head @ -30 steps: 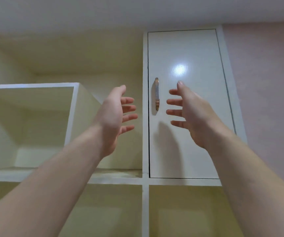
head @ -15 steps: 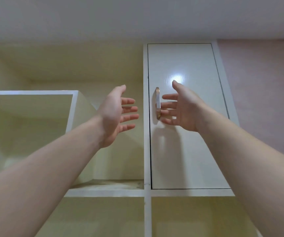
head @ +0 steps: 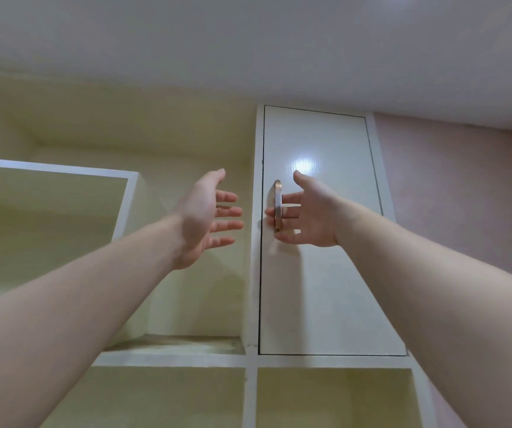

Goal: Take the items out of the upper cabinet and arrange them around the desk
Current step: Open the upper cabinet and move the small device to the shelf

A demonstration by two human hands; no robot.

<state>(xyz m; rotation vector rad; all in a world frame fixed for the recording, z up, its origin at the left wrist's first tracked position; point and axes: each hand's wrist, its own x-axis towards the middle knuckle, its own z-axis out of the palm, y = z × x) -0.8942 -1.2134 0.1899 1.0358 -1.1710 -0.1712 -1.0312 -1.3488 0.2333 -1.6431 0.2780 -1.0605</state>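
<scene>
While the upper cabinet door [head: 319, 273] sat shut against its white frame, the right hand [head: 308, 216] was up at the brass-coloured handle [head: 277, 205] on the door's left edge, fingers [head: 288, 199] slipped in behind the bar but not curled tight, thumb raised clear. Just left of it, the left hand [head: 205, 217] hung in the air before the open shelf bay [head: 174, 347], fingers spread, holding nothing, while whatever the cabinet held stayed hidden behind the door.
</scene>
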